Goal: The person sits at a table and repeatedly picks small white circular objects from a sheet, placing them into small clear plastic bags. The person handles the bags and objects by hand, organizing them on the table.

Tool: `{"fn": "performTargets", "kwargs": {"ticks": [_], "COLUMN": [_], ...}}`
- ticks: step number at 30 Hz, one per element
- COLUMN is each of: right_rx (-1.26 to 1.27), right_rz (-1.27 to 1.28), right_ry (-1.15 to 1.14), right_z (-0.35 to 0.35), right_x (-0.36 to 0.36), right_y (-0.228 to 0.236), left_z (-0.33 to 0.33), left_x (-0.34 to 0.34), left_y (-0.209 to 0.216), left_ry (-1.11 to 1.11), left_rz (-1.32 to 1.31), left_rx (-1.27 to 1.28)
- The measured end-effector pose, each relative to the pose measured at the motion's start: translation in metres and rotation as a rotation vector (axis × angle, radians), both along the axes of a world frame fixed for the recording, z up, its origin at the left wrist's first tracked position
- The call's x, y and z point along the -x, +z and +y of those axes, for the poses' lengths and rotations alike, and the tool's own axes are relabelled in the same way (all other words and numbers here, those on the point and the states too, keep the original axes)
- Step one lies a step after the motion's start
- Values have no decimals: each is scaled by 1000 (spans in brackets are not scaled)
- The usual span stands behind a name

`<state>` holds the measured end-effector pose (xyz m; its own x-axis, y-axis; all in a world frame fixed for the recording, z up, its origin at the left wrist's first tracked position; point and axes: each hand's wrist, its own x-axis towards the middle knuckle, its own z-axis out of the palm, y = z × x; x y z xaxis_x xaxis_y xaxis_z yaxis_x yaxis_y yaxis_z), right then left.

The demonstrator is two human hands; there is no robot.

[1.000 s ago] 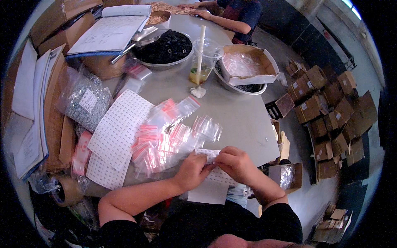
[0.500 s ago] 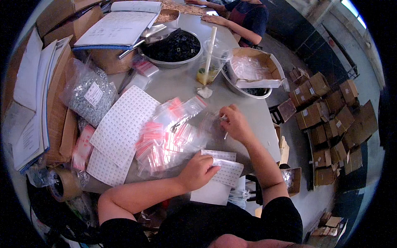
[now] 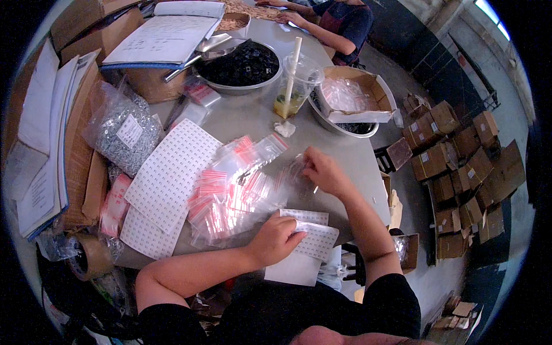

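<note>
My left hand (image 3: pixel 276 237) is closed on a folded label sheet (image 3: pixel 316 238), white with rows of small dark print, at the table's near edge. My right hand (image 3: pixel 323 172) is over the table to the right of the bag pile, fingers bent together. Its fingertips are at a clear plastic bag (image 3: pixel 294 171); what they pinch is too small to make out. A small white piece (image 3: pixel 315 189) shows just below that hand. Left of both hands spreads a pile of clear zip bags with red strips (image 3: pixel 230 198). Further left lie printed label sheets (image 3: pixel 172 172).
Beyond the bags stand a plastic cup with a straw (image 3: pixel 290 92), a metal bowl of black parts (image 3: pixel 238 66) and a box of clear bags (image 3: pixel 359 95) on another bowl. A bag of metal hardware (image 3: pixel 126 129) sits left. A co-worker's hand (image 3: pixel 292 19) is at the far end.
My right hand has shifted slightly, its fingers turning down toward the clear bag; the white bit seen between them is now hidden. My left hand stays put. The co-worker's hands have moved.
</note>
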<state>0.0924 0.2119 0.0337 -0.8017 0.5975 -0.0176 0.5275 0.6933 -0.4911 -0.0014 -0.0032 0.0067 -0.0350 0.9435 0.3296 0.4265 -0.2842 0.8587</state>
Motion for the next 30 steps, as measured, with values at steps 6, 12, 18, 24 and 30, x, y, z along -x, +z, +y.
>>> {"fn": "performTargets", "kwargs": {"ticks": [6,12,18,24,30], "right_rx": [-115,-151,-168,-161,209], "right_rz": [127,16,-73,-49,58], "right_ry": [-97,146,118,16,-15], "right_z": [31,13,8,8,-19], "right_x": [-22,-25,-20,-8,-15], "right_y": [-7,2,-3,0,30], "left_z": [2,1,2,1,-2], "left_x": [-3,-4,-3,-3,-2], "left_y": [-3,-6,-3,0,-2], "left_ry": [18,34,38,26,-33], "left_rz": [-34,-30,-30,-25,47], "left_rx": [-54,-68,-111,-103,-106]}}
